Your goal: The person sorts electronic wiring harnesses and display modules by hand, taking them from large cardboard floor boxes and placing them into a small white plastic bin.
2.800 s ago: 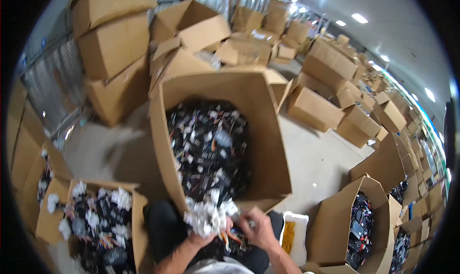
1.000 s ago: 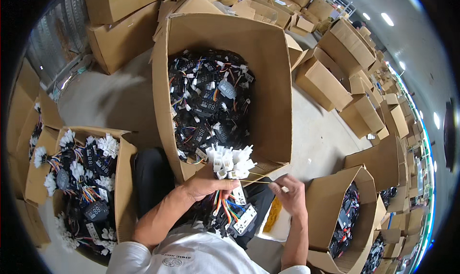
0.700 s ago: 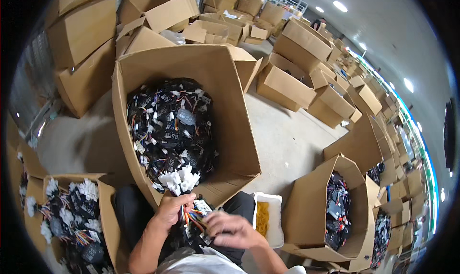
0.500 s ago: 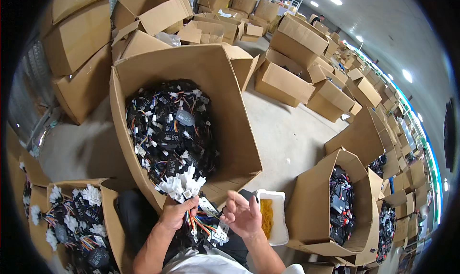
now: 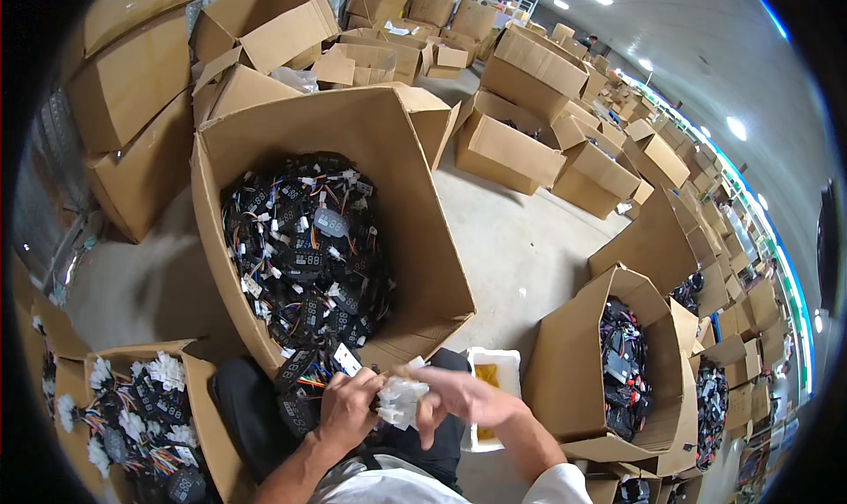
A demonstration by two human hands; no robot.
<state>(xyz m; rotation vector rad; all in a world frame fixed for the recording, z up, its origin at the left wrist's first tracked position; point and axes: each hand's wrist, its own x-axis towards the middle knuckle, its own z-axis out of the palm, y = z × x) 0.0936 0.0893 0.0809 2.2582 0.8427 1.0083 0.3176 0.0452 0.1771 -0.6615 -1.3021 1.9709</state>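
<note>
My left hand [image 5: 347, 409] is closed around the wires of a bundle of wired display modules, low in front of me. White plug connectors [image 5: 402, 402] stick out of the bundle to the right of this fist. The black display modules [image 5: 297, 369] of the bundle hang on its other side, with coloured wires [image 5: 312, 382] between. My right hand [image 5: 463, 396] is at the connectors, its fingers bent over and beside them. Motion smears its fingertips, so whether they pinch anything is unclear.
A big cardboard box [image 5: 430, 266] holding more wired displays [image 5: 304, 239] stands ahead. At the lower left, another box [image 5: 214, 416] contains bundles with white connectors. A white foam tub [image 5: 507, 363] with yellow bands [image 5: 485, 373] is right of my knees. More cartons [image 5: 565, 372] line the right.
The bundle has turned: its white connectors pointed up and away, and now point right, displays to the left. My right hand has moved from apart and raised to over the connectors.
</note>
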